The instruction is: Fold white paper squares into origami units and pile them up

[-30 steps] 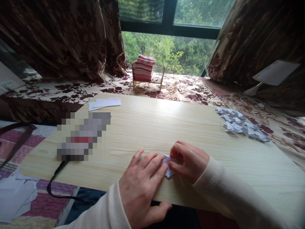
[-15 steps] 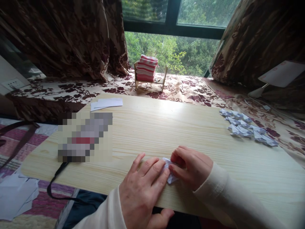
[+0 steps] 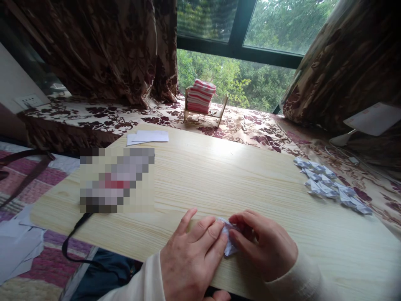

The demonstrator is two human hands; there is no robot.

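Note:
A small piece of folded white paper (image 3: 230, 244) lies near the table's front edge, partly covered by my fingers. My left hand (image 3: 196, 251) rests flat with its fingers stretched out, the fingertips pressing on the paper's left side. From the right, the curled thumb and forefinger of my right hand (image 3: 265, 242) hold the paper's other side; the remaining fingers are mostly hidden behind them. Several folded paper pieces (image 3: 322, 179) with pointed shapes stand in rows at the table's right side.
Flat paper strips (image 3: 148, 136) lie at the back left of the wooden table (image 3: 194, 179). A blurred-out object (image 3: 117, 179) with a black strap (image 3: 65, 246) is at left. Loose paper sheets (image 3: 20, 246) lie lower left. Beyond the table stand a small rack of striped cloths (image 3: 200, 98) and a lamp (image 3: 372, 119).
The view has tilted and shifted a little, so everything sits slightly lower and to the right. My right thumb and forefinger have spread slightly apart at the paper; the left hand still presses it.

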